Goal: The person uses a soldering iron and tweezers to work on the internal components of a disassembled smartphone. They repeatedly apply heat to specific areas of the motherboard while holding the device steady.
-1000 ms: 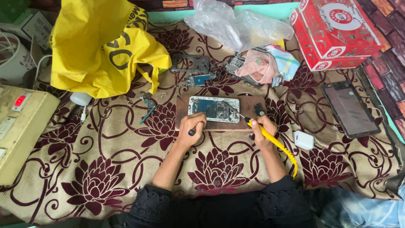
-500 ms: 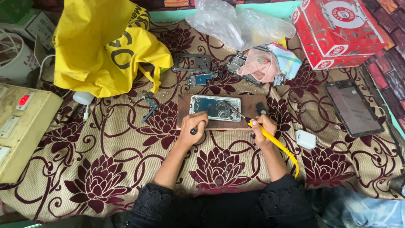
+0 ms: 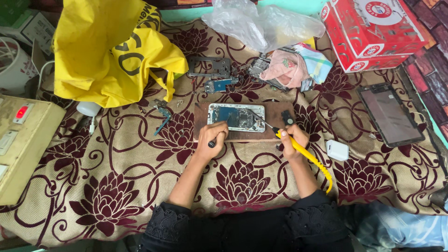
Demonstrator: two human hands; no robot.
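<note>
On wooden board (image 3: pixel 242 135), opened phone (image 3: pixel 236 117); right hand (image 3: pixel 293 140) gripping yellow-handled soldering iron (image 3: pixel 298 148), left hand (image 3: pixel 212 135) closed around small dark tool (image 3: pixel 213 143).

Black top, short sleeves (image 3: pixel 170 224) with lace-like textured trim at cuffs, ending near elbows. Forearms bare below that. Both hands (image 3: pixel 211 136) bare: no gloves, rings or watch visible.

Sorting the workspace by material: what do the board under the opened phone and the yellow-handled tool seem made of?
Flat brown rectangular board: probably wood or fibreboard, matte with worn edges. Yellow-handled tool in the right hand: glossy plastic or rubber handle, thin shiny metal tip.
</note>
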